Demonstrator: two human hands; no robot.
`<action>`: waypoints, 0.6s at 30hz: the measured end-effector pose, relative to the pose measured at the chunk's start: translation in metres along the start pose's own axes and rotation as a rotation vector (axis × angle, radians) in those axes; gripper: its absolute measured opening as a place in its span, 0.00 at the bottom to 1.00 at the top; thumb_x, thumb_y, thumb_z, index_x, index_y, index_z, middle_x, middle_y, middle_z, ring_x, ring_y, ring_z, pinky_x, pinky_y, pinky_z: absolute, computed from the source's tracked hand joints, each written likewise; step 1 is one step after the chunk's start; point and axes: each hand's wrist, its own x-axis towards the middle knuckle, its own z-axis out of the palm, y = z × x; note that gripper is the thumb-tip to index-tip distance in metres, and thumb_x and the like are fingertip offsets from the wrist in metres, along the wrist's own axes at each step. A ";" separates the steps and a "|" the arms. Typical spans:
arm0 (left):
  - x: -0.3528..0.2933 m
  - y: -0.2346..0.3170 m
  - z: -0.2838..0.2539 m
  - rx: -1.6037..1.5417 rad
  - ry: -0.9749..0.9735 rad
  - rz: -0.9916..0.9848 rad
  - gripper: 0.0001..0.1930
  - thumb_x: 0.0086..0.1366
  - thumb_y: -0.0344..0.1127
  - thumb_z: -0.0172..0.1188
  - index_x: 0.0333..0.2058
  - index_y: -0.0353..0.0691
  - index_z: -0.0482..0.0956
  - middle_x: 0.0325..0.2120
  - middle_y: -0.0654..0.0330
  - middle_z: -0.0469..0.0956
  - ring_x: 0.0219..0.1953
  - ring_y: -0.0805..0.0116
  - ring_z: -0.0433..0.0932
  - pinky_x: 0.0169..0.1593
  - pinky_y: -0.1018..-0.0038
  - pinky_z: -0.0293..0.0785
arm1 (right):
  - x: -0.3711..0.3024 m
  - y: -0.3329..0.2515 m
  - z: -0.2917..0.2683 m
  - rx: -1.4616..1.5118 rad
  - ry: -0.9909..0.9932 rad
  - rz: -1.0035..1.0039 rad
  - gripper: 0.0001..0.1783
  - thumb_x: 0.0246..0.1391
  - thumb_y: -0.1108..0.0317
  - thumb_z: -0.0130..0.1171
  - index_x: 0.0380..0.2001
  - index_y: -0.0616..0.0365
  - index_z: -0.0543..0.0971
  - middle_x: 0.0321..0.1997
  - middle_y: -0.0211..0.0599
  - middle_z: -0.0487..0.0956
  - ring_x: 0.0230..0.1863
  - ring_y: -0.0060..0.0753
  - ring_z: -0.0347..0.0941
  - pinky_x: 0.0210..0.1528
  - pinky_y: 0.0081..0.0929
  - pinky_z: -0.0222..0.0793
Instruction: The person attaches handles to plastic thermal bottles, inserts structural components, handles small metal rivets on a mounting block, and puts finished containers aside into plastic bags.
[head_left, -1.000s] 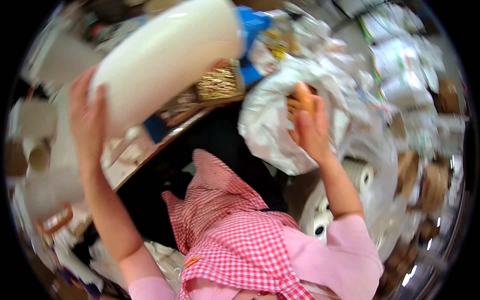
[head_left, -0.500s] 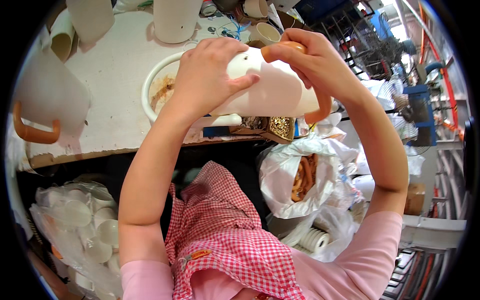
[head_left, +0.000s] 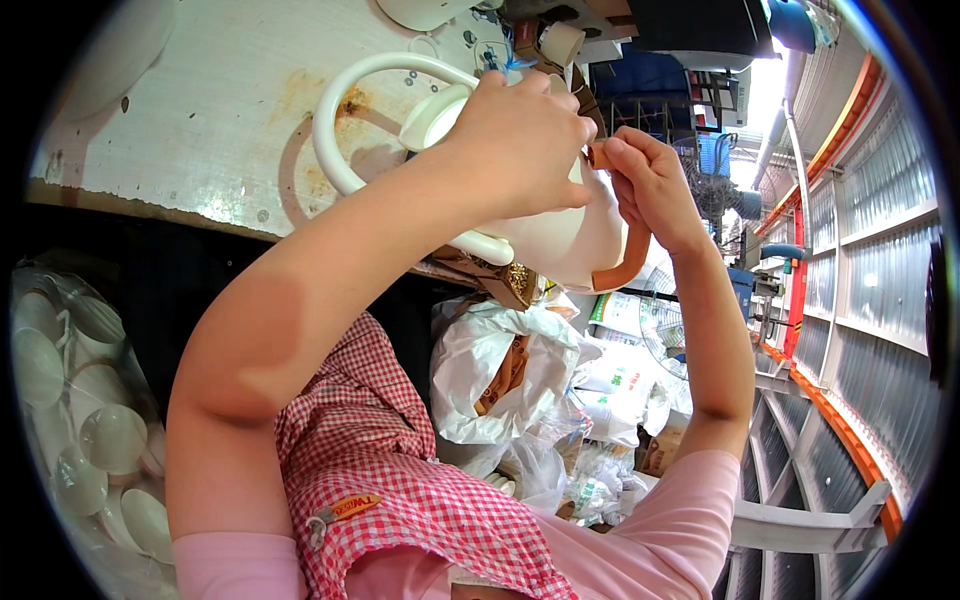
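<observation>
A white vessel, like a watering can, lies tilted above the table's edge. Its long white tube bends round in a wide loop on the left, near the vessel's open mouth. My left hand grips the body from above, thumb along its near side. With my right hand I pinch the upper end of a curved orange-brown handle. The handle's lower end meets the body. Its upper end shows a dark opening beside the body; whether it touches is hard to see.
Beneath the table edge, a small carton holds brass-coloured bits. A white bag holds brown handles. To the left, a clear bag holds several white cup-like pieces. Another white vessel stands on the white table.
My view has turned and shifted rightward. The vessel is tilted more steeply, its mouth now showing. My right hand has moved from over the handle's top to pinching its upper end.
</observation>
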 end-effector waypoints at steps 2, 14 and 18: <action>0.000 0.002 0.000 0.004 0.005 0.003 0.28 0.52 0.56 0.70 0.47 0.45 0.83 0.45 0.63 0.81 0.54 0.63 0.75 0.57 0.63 0.70 | -0.001 -0.002 -0.005 -0.169 0.001 -0.050 0.15 0.66 0.59 0.58 0.34 0.61 0.80 0.28 0.26 0.82 0.19 0.12 0.66 0.20 0.17 0.62; -0.001 -0.003 0.003 -0.088 0.002 0.044 0.24 0.54 0.50 0.68 0.46 0.42 0.80 0.48 0.61 0.79 0.56 0.61 0.73 0.58 0.64 0.70 | -0.003 -0.017 0.005 -0.635 0.107 -0.226 0.19 0.60 0.54 0.64 0.30 0.62 0.79 0.23 0.42 0.80 0.22 0.39 0.74 0.30 0.32 0.71; 0.003 -0.003 0.003 -0.090 0.021 0.060 0.23 0.54 0.48 0.69 0.46 0.41 0.80 0.49 0.61 0.79 0.56 0.61 0.73 0.59 0.64 0.70 | -0.005 -0.016 0.006 -0.642 0.131 -0.242 0.20 0.59 0.54 0.64 0.28 0.62 0.77 0.21 0.44 0.78 0.21 0.45 0.72 0.28 0.35 0.70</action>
